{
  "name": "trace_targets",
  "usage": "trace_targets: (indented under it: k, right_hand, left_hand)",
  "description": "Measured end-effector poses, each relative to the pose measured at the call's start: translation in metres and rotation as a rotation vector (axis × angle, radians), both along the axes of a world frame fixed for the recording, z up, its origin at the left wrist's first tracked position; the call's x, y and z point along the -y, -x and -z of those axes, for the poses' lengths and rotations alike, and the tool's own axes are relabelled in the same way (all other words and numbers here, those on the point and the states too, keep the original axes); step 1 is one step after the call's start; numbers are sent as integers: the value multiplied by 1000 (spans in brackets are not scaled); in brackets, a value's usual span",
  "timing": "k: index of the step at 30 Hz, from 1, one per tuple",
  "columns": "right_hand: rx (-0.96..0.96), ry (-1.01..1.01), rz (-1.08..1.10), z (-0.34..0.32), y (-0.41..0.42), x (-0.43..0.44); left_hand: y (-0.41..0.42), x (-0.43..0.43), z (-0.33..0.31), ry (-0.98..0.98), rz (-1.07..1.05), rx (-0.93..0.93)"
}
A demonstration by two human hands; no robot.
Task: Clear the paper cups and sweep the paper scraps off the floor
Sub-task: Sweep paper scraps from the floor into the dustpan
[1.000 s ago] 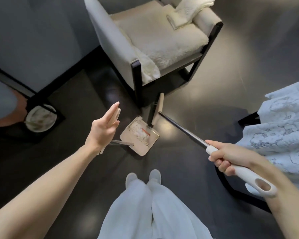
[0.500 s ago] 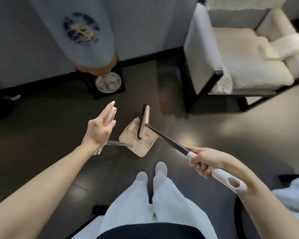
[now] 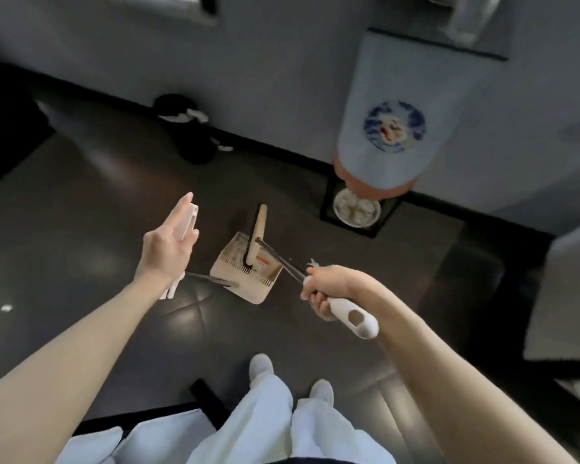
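Note:
My left hand (image 3: 168,244) holds the white handle of the beige dustpan (image 3: 240,279), fingers stretched along it and the thumb pinching it. The pan hangs tilted above the dark floor. Pale paper scraps (image 3: 235,252) and an orange piece lie inside it. My right hand (image 3: 327,289) grips the white end of the broom handle (image 3: 355,321). The broom head (image 3: 257,236) stands upright inside the pan. One small white scrap (image 3: 5,308) lies on the floor at far left. No paper cups are in view.
A black bin (image 3: 195,142) with white bits at its rim stands by the back wall. A tall blue vase (image 3: 385,128) sits on a black stand (image 3: 382,226) at right. A pale armchair side (image 3: 570,296) is at far right. My white shoes (image 3: 260,365) are below the pan.
The view has swung left: the armchair slid off to the right and the bin came into view. Both hands keep their grips, and the broom head stays in the pan.

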State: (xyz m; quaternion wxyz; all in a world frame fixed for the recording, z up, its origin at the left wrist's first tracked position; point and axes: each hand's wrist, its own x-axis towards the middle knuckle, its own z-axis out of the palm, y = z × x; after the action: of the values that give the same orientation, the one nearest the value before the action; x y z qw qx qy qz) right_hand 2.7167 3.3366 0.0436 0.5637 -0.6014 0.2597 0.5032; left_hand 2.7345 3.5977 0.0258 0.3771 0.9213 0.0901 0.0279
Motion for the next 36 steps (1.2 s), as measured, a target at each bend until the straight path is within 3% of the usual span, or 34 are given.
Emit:
trace_targets:
  k: [6, 15, 20, 29, 32, 36]
  right_hand:
    - [118, 31, -239, -12, -98, -97]
    - [183, 73, -284, -1, -171, -142]
    - [139, 96, -182, -3, -159, -137]
    - [87, 214, -45, -3, -69, -39]
    - [135, 376, -146, 11, -39, -20]
    - [217, 638, -450, 44, -17, -8]
  left_hand:
    - [-42, -101, -20, 63, -301, 64]
    - [-109, -197, 4, 50, -201, 12]
    - [-112, -186, 15, 11, -133, -19]
    - [-79, -117, 56, -40, 117, -66]
    - [-78, -95, 68, -48, 245, -91]
    - [-84, -71, 80, -60, 354, -128]
